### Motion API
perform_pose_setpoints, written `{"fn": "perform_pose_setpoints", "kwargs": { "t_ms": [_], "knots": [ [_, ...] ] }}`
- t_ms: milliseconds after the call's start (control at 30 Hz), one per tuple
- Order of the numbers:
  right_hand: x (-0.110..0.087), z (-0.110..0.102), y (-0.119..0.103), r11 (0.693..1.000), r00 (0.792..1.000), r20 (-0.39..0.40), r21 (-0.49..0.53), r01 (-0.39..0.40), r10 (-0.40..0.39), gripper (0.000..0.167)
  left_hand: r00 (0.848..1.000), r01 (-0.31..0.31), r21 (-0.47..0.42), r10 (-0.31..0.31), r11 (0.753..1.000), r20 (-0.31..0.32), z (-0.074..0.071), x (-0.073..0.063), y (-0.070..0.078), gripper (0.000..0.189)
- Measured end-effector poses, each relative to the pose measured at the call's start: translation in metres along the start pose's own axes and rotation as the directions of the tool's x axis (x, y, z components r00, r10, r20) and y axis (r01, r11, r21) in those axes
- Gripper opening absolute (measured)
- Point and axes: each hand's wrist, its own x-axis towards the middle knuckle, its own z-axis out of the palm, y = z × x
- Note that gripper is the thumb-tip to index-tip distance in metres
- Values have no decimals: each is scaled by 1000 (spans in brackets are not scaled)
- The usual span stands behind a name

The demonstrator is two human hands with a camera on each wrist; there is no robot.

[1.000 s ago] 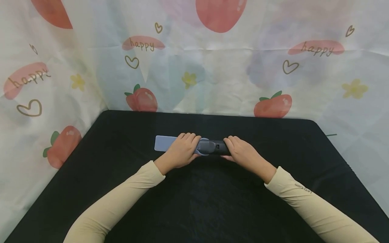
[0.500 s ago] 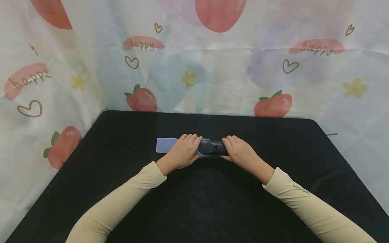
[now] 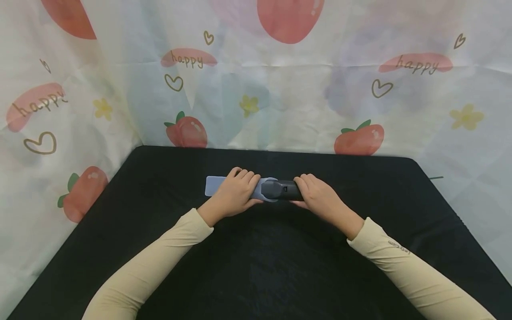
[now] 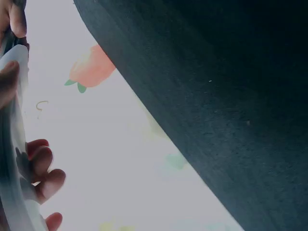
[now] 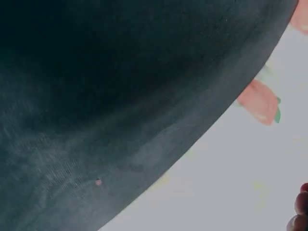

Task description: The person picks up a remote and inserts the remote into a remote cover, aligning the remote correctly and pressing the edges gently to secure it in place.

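A long tool with a flat blue-grey blade-like part (image 3: 213, 185) and a black handle (image 3: 291, 190) spans both hands over the black table; its exact kind does not show. The two parts meet at a rounded end with a dark oval cap. My left hand (image 3: 233, 193) grips the blue-grey part, fingers over the far edge and thumb along the near side. In the left wrist view its curled fingers (image 4: 43, 166) wrap the pale underside. My right hand (image 3: 320, 195) holds the black handle's right end, which it hides. Only a few right fingertips (image 5: 301, 211) enter the right wrist view.
A black cloth-covered table (image 3: 280, 266) with rounded far corners lies beneath. Around it hangs a pale curtain (image 3: 296, 98) printed with strawberries, hearts and flowers, close behind the far edge.
My left hand has slid left along the blue-grey part, showing more of it beside the dark cap. The tool and both hands have shifted slightly up in the view.
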Motion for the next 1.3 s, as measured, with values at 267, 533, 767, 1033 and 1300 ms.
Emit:
{"fn": "perform_pose_setpoints", "kwargs": {
  "t_ms": [267,533,767,1033,1300],
  "knots": [
    [1,0,-6,1000,999,47,-11,-2,2,57,999,-5,-64,8,998,40,6,-2,4,57],
    [4,1,-10,999,1000,25,-34,14,-13,56,1000,-15,-49,15,999,10,10,0,8,56],
    [4,1,-10,999,998,66,-32,18,-16,56,1000,-11,-68,12,998,17,12,0,10,58],
    [-2,-2,2,1000,998,57,8,-25,24,56,1000,1,-40,-1,999,0,9,0,-3,59],
    [-8,-5,6,989,997,61,140,-57,49,50,1000,0,-54,0,999,-12,10,-5,-2,42]
  ]
}}
